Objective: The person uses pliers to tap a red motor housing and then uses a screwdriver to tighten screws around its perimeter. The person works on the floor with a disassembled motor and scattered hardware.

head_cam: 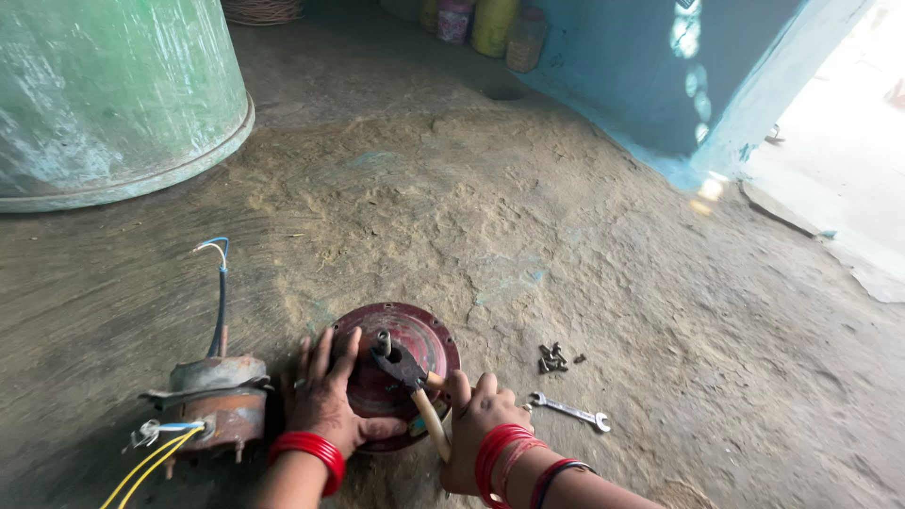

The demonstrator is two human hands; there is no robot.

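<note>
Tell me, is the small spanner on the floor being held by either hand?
No. The spanner lies alone on the floor, while the right hand grips pliers and the left hand rests on the red round cover.

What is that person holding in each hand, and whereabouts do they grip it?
The right hand grips pliers by their pale handles, the jaws at the shaft of the red round housing. The left hand lies flat on that housing, steadying it.

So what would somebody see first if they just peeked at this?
Probably the two hands low in the middle: the left hand presses on a round dark red metal cover on the dirt floor, and the right hand grips pliers at its centre shaft. Next, the rusty motor part with yellow and blue wires at left, and the huge green drum top left.
</note>
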